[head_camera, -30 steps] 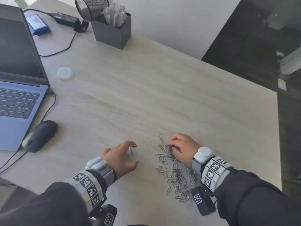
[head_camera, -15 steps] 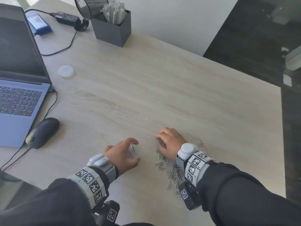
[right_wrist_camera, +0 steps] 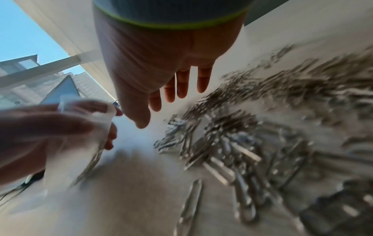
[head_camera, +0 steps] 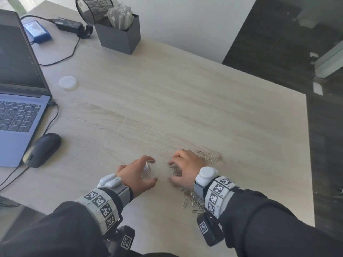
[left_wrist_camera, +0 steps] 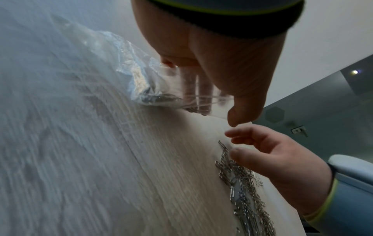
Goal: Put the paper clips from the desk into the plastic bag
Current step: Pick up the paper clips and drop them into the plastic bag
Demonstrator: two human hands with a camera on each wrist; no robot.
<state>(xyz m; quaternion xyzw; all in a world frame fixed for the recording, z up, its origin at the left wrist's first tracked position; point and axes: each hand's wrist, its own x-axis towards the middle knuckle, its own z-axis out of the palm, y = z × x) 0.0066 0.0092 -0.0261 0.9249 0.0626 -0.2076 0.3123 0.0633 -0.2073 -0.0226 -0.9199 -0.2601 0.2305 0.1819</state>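
Note:
On the desk, my left hand grips a small clear plastic bag, its mouth facing right. A few clips show inside the bag in the left wrist view. Silver paper clips lie in a loose pile under and behind my right hand, with a few more paper clips to its right. The right hand hovers with loosely curved fingers touching the pile's left end, just right of the bag's mouth, and pinches nothing. The right wrist view shows its fingers spread over the clips, beside the bag.
A laptop and a black mouse sit at the left. A white lid lies behind them. A dark box of white sticks, a mesh cup and a power adapter stand at the back. The desk edge runs down the right.
My right hand has slid left across the pile toward the bag's mouth, leaving some clips behind on its right. The left hand and bag have stayed in place.

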